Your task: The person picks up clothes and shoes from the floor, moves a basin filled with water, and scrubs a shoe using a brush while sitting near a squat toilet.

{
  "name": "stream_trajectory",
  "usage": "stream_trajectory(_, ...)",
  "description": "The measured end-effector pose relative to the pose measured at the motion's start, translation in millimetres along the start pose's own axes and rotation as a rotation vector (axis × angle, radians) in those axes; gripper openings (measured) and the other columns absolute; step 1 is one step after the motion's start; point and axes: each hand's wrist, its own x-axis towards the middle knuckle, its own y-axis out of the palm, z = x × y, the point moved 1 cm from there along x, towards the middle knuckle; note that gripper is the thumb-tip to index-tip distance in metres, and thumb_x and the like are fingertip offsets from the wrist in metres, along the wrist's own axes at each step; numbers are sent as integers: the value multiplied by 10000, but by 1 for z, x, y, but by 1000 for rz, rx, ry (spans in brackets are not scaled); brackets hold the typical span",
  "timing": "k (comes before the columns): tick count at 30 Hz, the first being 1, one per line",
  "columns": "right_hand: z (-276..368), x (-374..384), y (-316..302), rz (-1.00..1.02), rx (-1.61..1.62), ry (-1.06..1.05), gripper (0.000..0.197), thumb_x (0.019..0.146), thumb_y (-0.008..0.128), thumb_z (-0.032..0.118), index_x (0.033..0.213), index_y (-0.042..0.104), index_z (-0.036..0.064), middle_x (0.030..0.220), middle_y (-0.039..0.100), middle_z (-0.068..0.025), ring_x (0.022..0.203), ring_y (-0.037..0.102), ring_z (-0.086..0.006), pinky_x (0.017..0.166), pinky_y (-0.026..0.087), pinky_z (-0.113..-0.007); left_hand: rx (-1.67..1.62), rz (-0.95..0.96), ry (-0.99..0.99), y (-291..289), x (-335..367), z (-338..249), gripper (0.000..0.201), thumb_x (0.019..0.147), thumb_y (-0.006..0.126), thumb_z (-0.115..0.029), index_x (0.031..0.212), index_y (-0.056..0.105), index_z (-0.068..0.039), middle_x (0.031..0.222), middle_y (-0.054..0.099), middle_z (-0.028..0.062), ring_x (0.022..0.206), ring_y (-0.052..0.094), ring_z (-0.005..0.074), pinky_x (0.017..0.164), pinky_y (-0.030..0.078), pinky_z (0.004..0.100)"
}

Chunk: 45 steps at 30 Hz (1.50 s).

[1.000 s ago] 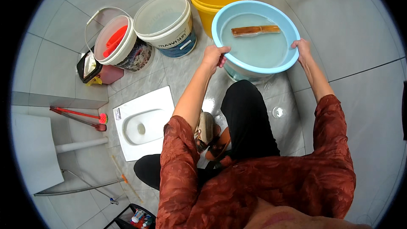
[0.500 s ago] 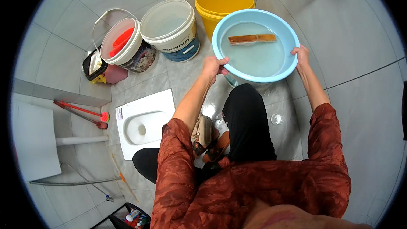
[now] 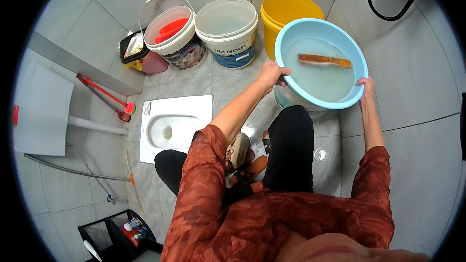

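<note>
Okay, so left hand (image 3: 273,76) and right hand (image 3: 367,89) are curled snugly round the rim of 1 pale-blue basin (image 3: 318,30), near the yellow bucket (image 3: 270,35). Cloudy water (image 3: 310,80), 1 brown wooden bar (image 3: 324,61) in it. Some fingertips are out of sight; pale container (image 3: 287,98) below's mostly hidden.

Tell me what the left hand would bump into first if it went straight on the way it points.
The left hand would likely press straight into the light-blue basin it is holding; beyond that, depth is hard to judge.

Both arms (image 3: 238,110) stretch forward, the left grip (image 3: 273,75) and the right grip (image 3: 367,89) each curled closed.
</note>
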Motion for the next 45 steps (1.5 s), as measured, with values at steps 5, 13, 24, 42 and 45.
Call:
stream_trajectory(5, 42, -14, 49, -7, 40, 3, 435, 548, 480, 2, 975, 532, -64, 808, 556, -105, 710, 550, -214, 687, 474, -307, -12, -75, 51, -12, -6, -22, 186, 724, 629, -82, 838, 606, 63, 739, 636, 143, 586, 631, 200, 531, 542, 282)
stream_trajectory(13, 13, -4, 62, 27, 68, 108, 323, 529, 491, -8, 846, 540, -53, 757, 526, -97, 707, 538, -220, 674, 471, -300, -100, -204, 57, -40, -56, -43, 144, 687, 642, -63, 746, 602, 62, 637, 604, 128, 460, 575, 183, 428, 501, 264)
stream_trajectory(24, -30, -78, 196, 260, 133, 277, 430, 525, 478, -50, 954, 488, -77, 819, 521, -128, 735, 539, -261, 724, 482, -346, -175, -482, 77, -136, -172, -19, 159, 674, 614, -26, 786, 594, 84, 672, 606, 163, 530, 606, 221, 450, 509, 284)
stream_trajectory(42, -258, -127, 315, 449, -222, 231, 223, 511, 521, -57, 727, 575, -41, 618, 535, -50, 490, 468, -150, 442, 372, -272, -672, -1330, -11, -249, -207, 223, 112, 496, 499, 129, 544, 481, 29, 643, 524, 112, 585, 485, 227, 518, 401, 339)
stream_trajectory(45, -275, -124, 320, 471, -359, 284, 231, 528, 511, -45, 744, 593, -36, 605, 546, -52, 491, 481, -152, 456, 388, -277, -701, -1320, -83, -262, -201, 252, 123, 491, 495, 136, 550, 488, 28, 669, 533, 114, 612, 493, 236, 556, 417, 348)
